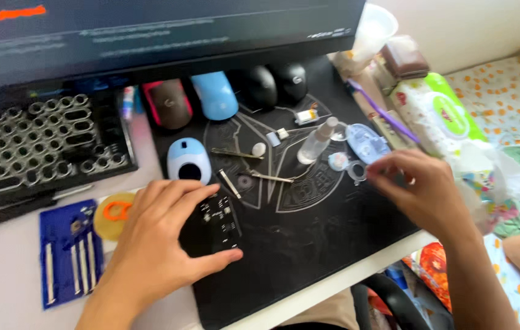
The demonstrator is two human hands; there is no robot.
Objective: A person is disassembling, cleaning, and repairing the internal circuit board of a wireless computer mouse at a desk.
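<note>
My left hand (156,235) rests on a black circuit board (214,225) lying on the black desk mat (321,238), thumb and fingers gripping its edges. My right hand (421,189) hovers at the mat's right side, fingertips pinched close to a small clear ring-shaped part (356,171); what it pinches is too small to make out. Beside it lie a pale blue mouse shell piece (367,142) and a small clear bottle (316,142). A white-and-blue mouse shell with a dark hole (188,160) sits just beyond my left hand.
Several mice (214,96) line the mat's far edge under a monitor (150,30). A keyboard frame without keycaps (46,143) sits left, with a blue screwdriver kit (67,250) and yellow tape roll (113,215). Tweezers (235,153), wet wipes pack (446,116) lie nearby.
</note>
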